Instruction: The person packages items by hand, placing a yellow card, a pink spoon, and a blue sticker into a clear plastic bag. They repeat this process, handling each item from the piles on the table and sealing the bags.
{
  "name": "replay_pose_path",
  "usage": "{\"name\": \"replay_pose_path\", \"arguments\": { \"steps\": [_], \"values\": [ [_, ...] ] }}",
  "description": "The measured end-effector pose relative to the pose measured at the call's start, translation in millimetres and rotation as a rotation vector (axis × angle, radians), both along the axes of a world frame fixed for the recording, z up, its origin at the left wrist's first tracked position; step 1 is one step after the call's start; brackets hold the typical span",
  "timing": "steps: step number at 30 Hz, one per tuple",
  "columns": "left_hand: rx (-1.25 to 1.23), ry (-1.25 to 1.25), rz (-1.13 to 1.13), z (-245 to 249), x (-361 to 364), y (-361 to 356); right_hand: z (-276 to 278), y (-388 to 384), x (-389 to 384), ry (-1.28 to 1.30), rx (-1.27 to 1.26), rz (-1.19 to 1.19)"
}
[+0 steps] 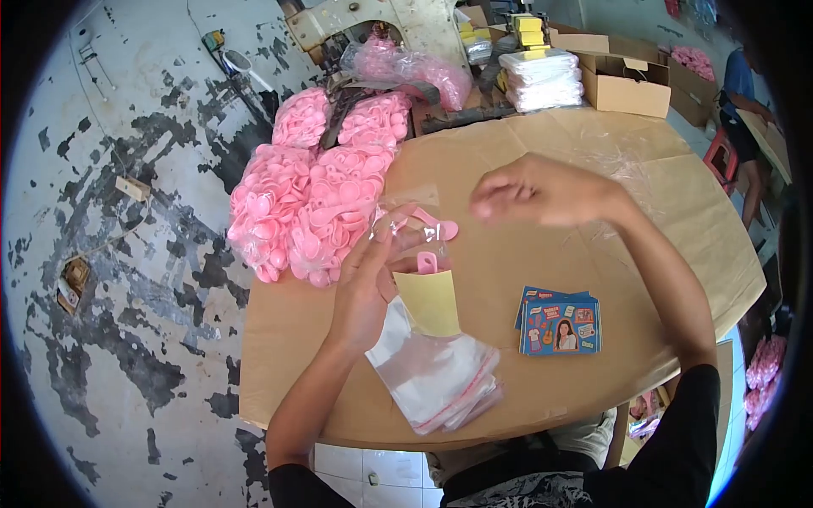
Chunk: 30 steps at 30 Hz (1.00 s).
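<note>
My left hand (373, 284) holds a small clear bag with a yellow card (428, 303) in it, above a stack of flat clear bags (440, 377). A pink plastic piece (428, 262) shows at the top edge of the card. Just beyond the fingers is a pink spoon (447, 229). My right hand (525, 190), blurred by motion, hangs over the table with its fingers curled; whether anything is between them is unclear. Blue printed cards (561, 326) lie in a small stack to the right.
Bulging bags of pink spoons (305, 203) stand on the table's left side (279, 339). A sewing machine (398, 25), stacked clear packets (542, 78) and a cardboard box (627, 89) are at the back. A person (741, 110) sits at the far right.
</note>
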State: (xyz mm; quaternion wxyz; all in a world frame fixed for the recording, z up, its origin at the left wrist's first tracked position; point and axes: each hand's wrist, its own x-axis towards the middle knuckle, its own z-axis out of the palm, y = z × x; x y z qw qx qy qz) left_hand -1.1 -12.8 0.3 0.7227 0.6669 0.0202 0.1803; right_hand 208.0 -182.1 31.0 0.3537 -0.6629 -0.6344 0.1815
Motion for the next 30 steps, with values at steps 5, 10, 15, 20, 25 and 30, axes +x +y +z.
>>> {"name": "replay_pose_path", "arguments": {
  "steps": [5, 10, 15, 20, 25, 30],
  "values": [
    [-0.027, -0.051, 0.075, -1.4, 1.8, -7.9, -6.4, 17.4, -54.8, -0.014, 0.002, 0.059],
    [-0.030, -0.004, 0.055, -3.9, 0.0, -2.5, -17.0, 22.9, -54.5, 0.161, 0.171, 0.025],
    [-0.021, -0.002, 0.079, -7.7, 1.0, 2.8, -18.6, 24.9, -52.3, 0.246, 0.221, 0.026],
    [0.027, -0.038, 0.119, -9.6, 1.4, 1.6, -14.3, 21.8, -53.0, 0.184, 0.212, 0.019],
    [0.058, -0.052, 0.112, -14.6, 2.4, 0.8, -13.3, 20.3, -55.6, 0.148, 0.212, 0.056],
    [0.034, -0.058, 0.074, -17.7, 4.9, 4.2, -14.8, 23.1, -58.8, 0.172, 0.274, 0.029]
  ]
}}
